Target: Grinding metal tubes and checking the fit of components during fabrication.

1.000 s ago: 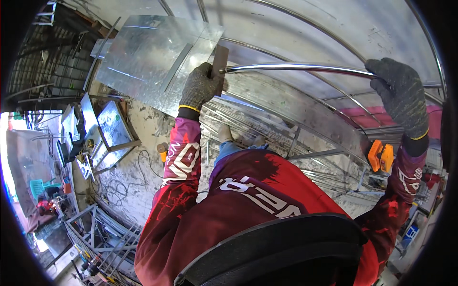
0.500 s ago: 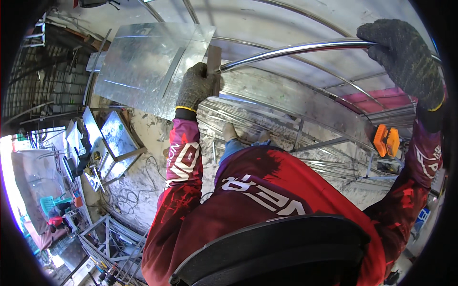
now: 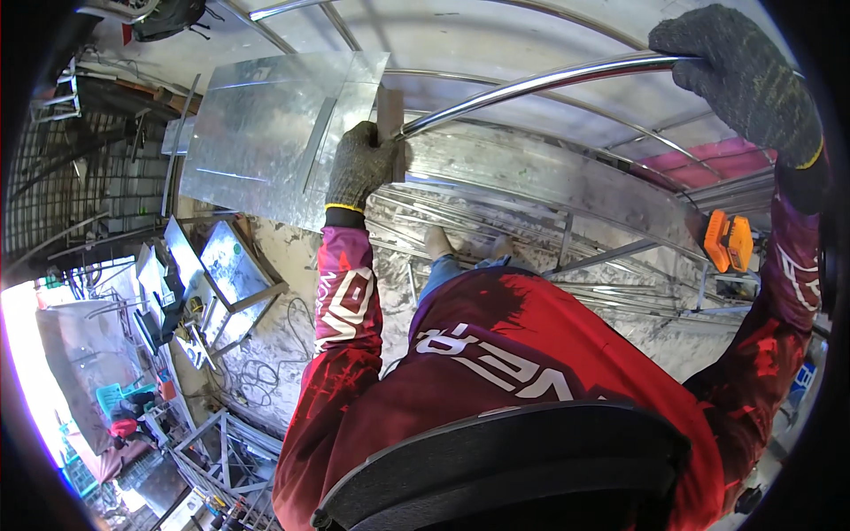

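Note:
A long shiny metal tube (image 3: 531, 87) spans the space between my two gloved hands, curved in this view. My right hand (image 3: 744, 88), in a dark grey knit glove, is wrapped round its right end, raised high at the upper right. My left hand (image 3: 361, 168), in a matching glove with a yellow cuff edge, is closed on a narrow brownish-grey flat plate (image 3: 390, 119). The tube's left end meets this plate beside my thumb; whether my fingers also touch the tube is hidden. A large silver sheet of metal (image 3: 257, 133) lies just left of my left hand, with a thin strip (image 3: 319, 142) on it.
A long grey beam (image 3: 531, 159) runs across in front of me, with several thin metal rods (image 3: 478, 217) below it near my feet. An orange tool part (image 3: 728, 241) sits at the right. Cables (image 3: 257, 376), metal frames (image 3: 221, 451) and a box-shaped sheet piece (image 3: 235, 265) occupy the left.
My right hand and the tube's right end have risen slightly and shifted a little left. My left hand keeps its grip on the plate. The surroundings have shifted slightly in view.

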Action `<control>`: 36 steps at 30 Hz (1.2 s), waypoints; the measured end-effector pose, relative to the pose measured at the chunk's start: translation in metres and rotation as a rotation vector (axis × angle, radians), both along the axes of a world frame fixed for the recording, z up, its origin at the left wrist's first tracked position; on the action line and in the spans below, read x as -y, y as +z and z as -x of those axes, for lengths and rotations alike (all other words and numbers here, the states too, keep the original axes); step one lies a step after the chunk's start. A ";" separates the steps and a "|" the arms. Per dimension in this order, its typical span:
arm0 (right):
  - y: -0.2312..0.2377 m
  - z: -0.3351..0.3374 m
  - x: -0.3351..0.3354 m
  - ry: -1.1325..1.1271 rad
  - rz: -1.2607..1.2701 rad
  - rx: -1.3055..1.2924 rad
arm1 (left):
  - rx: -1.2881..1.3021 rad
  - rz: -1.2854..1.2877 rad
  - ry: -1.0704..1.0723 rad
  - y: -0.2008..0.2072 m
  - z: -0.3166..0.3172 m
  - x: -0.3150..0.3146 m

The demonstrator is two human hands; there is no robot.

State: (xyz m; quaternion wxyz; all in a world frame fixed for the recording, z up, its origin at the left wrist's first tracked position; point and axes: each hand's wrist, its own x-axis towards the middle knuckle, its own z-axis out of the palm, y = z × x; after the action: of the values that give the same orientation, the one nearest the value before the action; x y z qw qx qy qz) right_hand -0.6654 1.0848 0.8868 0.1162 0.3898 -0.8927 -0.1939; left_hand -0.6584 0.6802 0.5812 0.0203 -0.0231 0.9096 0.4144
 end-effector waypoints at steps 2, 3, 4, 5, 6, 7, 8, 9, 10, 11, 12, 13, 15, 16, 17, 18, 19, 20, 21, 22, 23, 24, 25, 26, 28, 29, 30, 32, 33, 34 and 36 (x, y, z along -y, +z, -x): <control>-0.001 -0.002 0.004 -0.006 -0.001 -0.021 | 0.012 0.030 -0.004 0.001 0.000 -0.001; -0.001 -0.002 0.004 -0.006 0.021 -0.025 | 0.025 0.005 0.000 0.002 0.000 0.000; -0.002 -0.001 0.004 -0.007 0.039 -0.033 | 0.039 -0.020 0.004 0.002 -0.001 0.000; -0.003 -0.002 0.002 -0.011 0.051 -0.039 | 0.039 -0.018 0.003 0.000 0.000 0.000; -0.003 -0.002 0.003 -0.016 0.062 -0.048 | 0.031 -0.021 0.009 -0.003 0.001 0.000; -0.004 -0.003 0.002 -0.024 0.067 -0.062 | 0.023 -0.025 0.015 -0.006 0.001 0.001; -0.004 -0.004 0.002 -0.033 0.074 -0.072 | 0.023 -0.025 0.013 -0.008 0.002 0.001; -0.005 -0.006 0.004 -0.046 0.073 -0.079 | 0.017 -0.019 0.013 -0.009 0.001 0.001; -0.005 -0.008 0.008 -0.072 0.070 -0.085 | 0.012 -0.012 0.011 -0.009 0.001 0.001; -0.001 -0.010 0.017 -0.118 0.048 -0.058 | 0.013 -0.011 0.012 -0.009 0.000 0.002; 0.004 -0.014 0.026 -0.166 0.023 -0.034 | 0.008 -0.001 0.005 -0.008 0.002 0.002; 0.008 -0.018 0.040 -0.297 -0.003 0.001 | 0.006 0.012 0.002 -0.007 0.001 0.003; 0.007 -0.020 0.045 -0.433 -0.029 0.037 | -0.002 0.043 -0.006 -0.001 -0.001 0.001; 0.004 -0.020 0.044 -0.429 -0.050 -0.005 | -0.013 0.070 -0.015 0.002 -0.001 0.000; 0.003 -0.020 0.040 -0.430 -0.060 -0.026 | -0.013 0.070 -0.021 0.001 0.000 0.000; 0.003 -0.017 0.037 -0.425 -0.070 -0.046 | -0.015 0.072 -0.027 0.000 0.001 0.001; 0.003 -0.014 0.031 -0.376 -0.038 -0.023 | -0.017 0.074 -0.033 0.000 0.002 0.001; 0.005 -0.013 0.029 -0.351 -0.022 -0.012 | -0.017 0.074 -0.032 0.001 0.003 0.001; 0.005 -0.011 0.028 -0.325 -0.006 0.001 | -0.005 0.075 -0.027 0.003 0.002 0.001; 0.006 -0.012 0.030 -0.336 0.006 0.025 | 0.008 0.075 -0.021 0.004 0.001 0.000; 0.006 -0.011 0.029 -0.340 0.013 0.037 | 0.009 0.076 -0.019 0.002 0.001 0.001; 0.006 -0.011 0.028 -0.347 0.018 0.047 | 0.005 0.050 -0.016 0.000 0.001 0.002; 0.005 -0.009 0.022 -0.311 0.062 0.062 | 0.002 0.024 -0.012 -0.001 0.002 0.002; 0.004 -0.009 0.021 -0.293 0.084 0.069 | 0.000 0.024 -0.012 -0.002 0.002 0.003; 0.003 -0.009 0.022 -0.271 0.085 0.045 | 0.028 0.052 -0.018 0.000 0.002 0.002; 0.003 -0.010 0.025 -0.268 0.074 0.029 | 0.028 0.052 -0.018 0.000 0.001 0.001; 0.003 -0.011 0.027 -0.265 0.064 0.012 | 0.026 0.032 -0.011 0.000 0.001 0.001; 0.006 -0.011 0.031 -0.246 0.067 -0.001 | 0.023 0.012 -0.003 0.000 -0.001 0.000; 0.007 -0.011 0.030 -0.241 0.068 -0.007 | 0.031 -0.012 0.002 0.001 -0.001 0.000; 0.008 -0.008 0.027 -0.221 0.056 0.006 | 0.039 -0.037 0.006 0.002 -0.001 0.000; 0.010 -0.006 0.027 -0.197 0.045 0.020 | 0.023 -0.044 0.003 -0.002 -0.001 0.001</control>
State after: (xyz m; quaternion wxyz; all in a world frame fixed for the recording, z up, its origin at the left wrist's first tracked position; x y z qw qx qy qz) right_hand -0.6599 1.0581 0.8963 0.0964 0.2996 -0.9319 -0.1805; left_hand -0.6572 0.6788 0.5788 0.0306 -0.0288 0.9000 0.4339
